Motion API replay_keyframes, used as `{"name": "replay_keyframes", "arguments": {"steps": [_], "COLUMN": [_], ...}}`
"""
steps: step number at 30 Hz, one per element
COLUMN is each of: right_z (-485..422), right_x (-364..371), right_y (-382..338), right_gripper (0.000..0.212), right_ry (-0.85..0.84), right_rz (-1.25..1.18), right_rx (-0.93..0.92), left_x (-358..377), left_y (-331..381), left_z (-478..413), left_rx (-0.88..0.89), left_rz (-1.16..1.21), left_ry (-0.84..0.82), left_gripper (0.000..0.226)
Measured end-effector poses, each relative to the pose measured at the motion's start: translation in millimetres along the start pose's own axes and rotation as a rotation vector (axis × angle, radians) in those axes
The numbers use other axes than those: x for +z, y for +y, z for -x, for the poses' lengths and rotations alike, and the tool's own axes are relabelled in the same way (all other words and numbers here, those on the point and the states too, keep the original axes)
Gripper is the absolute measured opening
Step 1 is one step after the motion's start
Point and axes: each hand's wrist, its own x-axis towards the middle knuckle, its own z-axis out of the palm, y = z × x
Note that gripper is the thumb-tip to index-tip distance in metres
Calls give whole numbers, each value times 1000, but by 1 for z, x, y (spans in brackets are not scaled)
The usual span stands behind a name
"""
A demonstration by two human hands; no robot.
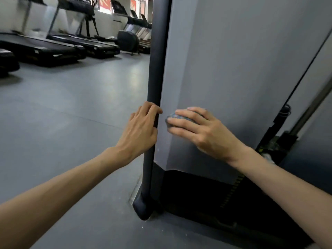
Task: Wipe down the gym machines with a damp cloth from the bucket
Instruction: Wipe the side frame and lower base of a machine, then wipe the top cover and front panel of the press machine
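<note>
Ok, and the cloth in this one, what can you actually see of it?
The cloth is a small bluish-grey wad, soft and bunched, mostly hidden under the right hand. Only its left edge peeks out past the fingertips. The fingers arch over it and press it against the machine's grey side panel, low down, just right of the black upright post. Whether it is damp cannot be told, as it is blurred.
</note>
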Motion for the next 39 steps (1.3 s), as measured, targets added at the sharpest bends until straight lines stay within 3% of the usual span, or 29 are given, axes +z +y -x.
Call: {"name": "replay_keyframes", "arguments": {"steps": [10,18,23,28,32,39], "right_z": [-92,-177,-227,-261,-285,-331], "right_x": [-31,-79,-137,-184,-235,-328], "right_y": [97,170,233,277,326,420], "right_gripper": [26,24,30,20,21,25], "right_ry": [413,529,540,570,564,530], "right_rz": [348,370,314,291,301,262], "right_rx": [225,291,407,443,462,466], "left_x": [-51,-135,-209,-274,-320,-413], "left_y": [2,28,59,105,128,190], "left_z": [-128,-243,-310,-357,-404,-496], "left_rx": [201,399,324,432,420,460], "left_rz": [34,209,169,128,151,91], "left_ry": [373,504,596,524,463,473], "left_gripper": [46,41,35,42,46,47]}}
